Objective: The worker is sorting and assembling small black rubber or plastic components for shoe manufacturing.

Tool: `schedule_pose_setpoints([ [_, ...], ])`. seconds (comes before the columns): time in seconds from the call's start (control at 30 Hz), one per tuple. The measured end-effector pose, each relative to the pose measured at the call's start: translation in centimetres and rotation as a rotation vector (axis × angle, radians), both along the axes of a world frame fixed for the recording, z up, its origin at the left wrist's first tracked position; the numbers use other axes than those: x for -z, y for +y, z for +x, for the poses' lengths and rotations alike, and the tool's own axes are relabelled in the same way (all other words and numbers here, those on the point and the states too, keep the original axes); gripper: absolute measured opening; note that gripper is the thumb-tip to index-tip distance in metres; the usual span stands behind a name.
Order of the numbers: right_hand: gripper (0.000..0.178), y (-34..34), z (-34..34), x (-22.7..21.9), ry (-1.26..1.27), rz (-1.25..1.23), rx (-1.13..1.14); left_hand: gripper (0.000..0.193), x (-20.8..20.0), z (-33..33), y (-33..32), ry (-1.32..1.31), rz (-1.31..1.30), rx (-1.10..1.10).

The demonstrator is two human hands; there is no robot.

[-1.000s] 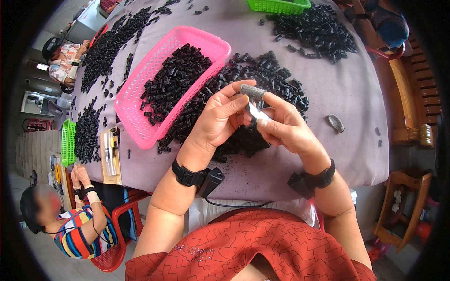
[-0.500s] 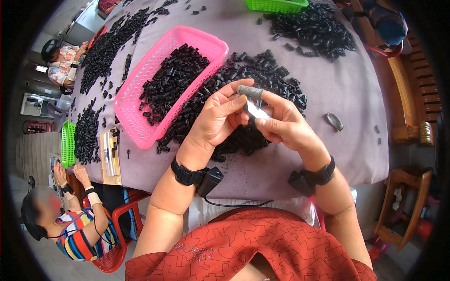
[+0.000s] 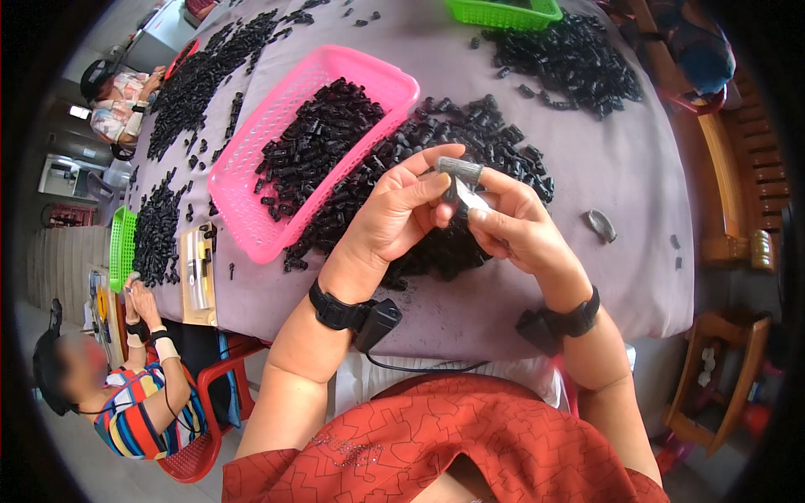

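Observation:
My left hand point(image 3: 392, 208) is closed, its thumb and fingers pinching a small black plastic part point(image 3: 451, 194) that is mostly hidden. Facing it, my right hand point(image 3: 516, 220) grips a shiny flat blade point(image 3: 471, 199) whose end meets the black part. A grey finger cover point(image 3: 460, 171) sits over my right index fingertip. Both hands are above a heap of small black plastic parts point(image 3: 457, 251) on the cloth. Close by on the left stands a pink perforated basket point(image 3: 243, 180), with many similar parts inside.
Another grey finger cover point(image 3: 600, 225) lies on the lilac tablecloth point(image 3: 620, 285) to the right. More black parts form a heap point(image 3: 579, 67) beside a green basket point(image 3: 503, 12) at the far side. A co-worker in stripes point(image 3: 151, 411) sits at left, near another green basket point(image 3: 123, 250).
The blade has tilted between my fingers and now shows less glare; my hands stay nearly in place. The co-worker at left has brought their hands together.

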State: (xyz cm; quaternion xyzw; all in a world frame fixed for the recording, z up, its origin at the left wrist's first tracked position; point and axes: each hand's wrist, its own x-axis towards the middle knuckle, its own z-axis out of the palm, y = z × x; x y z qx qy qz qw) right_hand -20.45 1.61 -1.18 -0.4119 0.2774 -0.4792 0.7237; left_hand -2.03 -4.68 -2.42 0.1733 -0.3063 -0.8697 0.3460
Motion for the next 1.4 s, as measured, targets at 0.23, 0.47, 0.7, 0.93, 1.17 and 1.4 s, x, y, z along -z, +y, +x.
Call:
schedule_pose_setpoints([
  [0.23, 0.04, 0.0, -0.1, 0.3, -0.01, 0.034, 0.129, 0.032, -1.1, 1.5, -1.4, 0.213, -0.167, -0.263],
  [0.47, 0.034, -0.4, -0.3, 0.5, -0.029, -0.002, 0.16, 0.038, -2.8, 2.4, -1.9, 0.271, -0.017, -0.503],
  [0.7, 0.027, -0.6, -0.5, 1.0, -0.04, -0.006, 0.195, 0.037, -0.8, 1.7, -1.6, -0.579, -0.511, -0.307],
  [0.93, 0.022, -0.4, -0.7, 0.8, -0.025, -0.01, 0.203, 0.032, -0.6, 0.8, -0.6, -1.051, -1.23, -0.414],
  [1.17, 0.025, -0.4, -0.5, 0.7, -0.011, -0.01, 0.171, 0.024, -0.5, 0.8, -0.4, -1.124, -1.345, -0.445],
  [1.4, 0.024, -0.4, -0.5, 0.7, 0.025, -0.003, 0.198, 0.019, -0.4, 0.9, -0.7, -1.09, -1.266, -0.42],
])
